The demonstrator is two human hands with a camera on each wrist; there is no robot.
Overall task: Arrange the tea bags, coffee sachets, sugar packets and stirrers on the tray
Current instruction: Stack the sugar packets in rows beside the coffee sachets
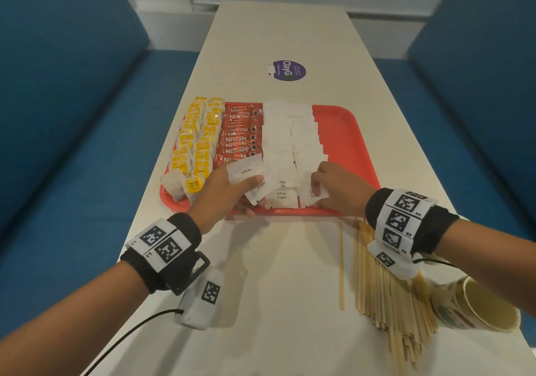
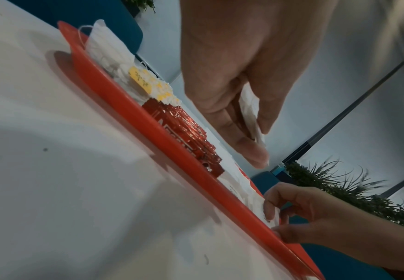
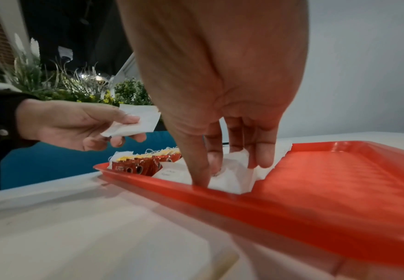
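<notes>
A red tray (image 1: pixel 342 132) holds rows of yellow tea bags (image 1: pixel 194 143), red coffee sachets (image 1: pixel 237 135) and white sugar packets (image 1: pixel 284 137); its right part is bare. My left hand (image 1: pixel 252 185) hovers over the tray's near left and pinches a few sugar packets (image 1: pixel 246 171) between thumb and fingers, as the right wrist view shows with the packets (image 3: pixel 138 121). My right hand (image 1: pixel 319 190) reaches down at the near edge, thumb and fingers pinching a sugar packet (image 3: pixel 229 180) that lies on the tray. Wooden stirrers (image 1: pixel 383 285) lie in a pile on the table under my right wrist.
A stack of paper cups (image 1: pixel 481 306) lies on its side at the table's near right edge, beside the stirrers. One stirrer (image 1: pixel 341 262) lies apart to the left. A purple sticker (image 1: pixel 287 70) is beyond the tray. Blue benches (image 1: pixel 72 114) flank the narrow table.
</notes>
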